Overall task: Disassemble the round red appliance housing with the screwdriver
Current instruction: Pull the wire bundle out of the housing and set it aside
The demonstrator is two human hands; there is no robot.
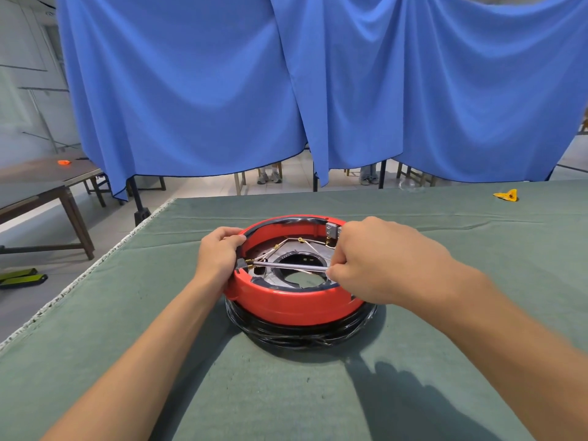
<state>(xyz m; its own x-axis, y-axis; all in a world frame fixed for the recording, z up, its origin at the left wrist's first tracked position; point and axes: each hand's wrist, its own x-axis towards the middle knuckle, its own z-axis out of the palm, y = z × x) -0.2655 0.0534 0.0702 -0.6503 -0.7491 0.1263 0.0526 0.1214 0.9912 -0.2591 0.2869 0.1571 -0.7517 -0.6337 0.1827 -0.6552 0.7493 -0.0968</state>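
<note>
The right hand (372, 262) pinches the screwdriver (291, 266), whose shaft lies across the red housing (292, 302); the left hand (219, 257) clasps its left rim. The housing, mid-table, looks rigid and light, likely to slide unless braced at the rim.

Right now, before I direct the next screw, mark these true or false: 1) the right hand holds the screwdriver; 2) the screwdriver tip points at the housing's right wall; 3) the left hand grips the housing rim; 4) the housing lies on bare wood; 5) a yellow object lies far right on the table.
1) True: the right hand grips the screwdriver.
2) False: the shaft runs leftward, tip at the left inner wall of the red housing.
3) True: the left hand holds the left rim.
4) False: it sits on a green cloth, over a black coiled cable.
5) True: yellow object.
</note>
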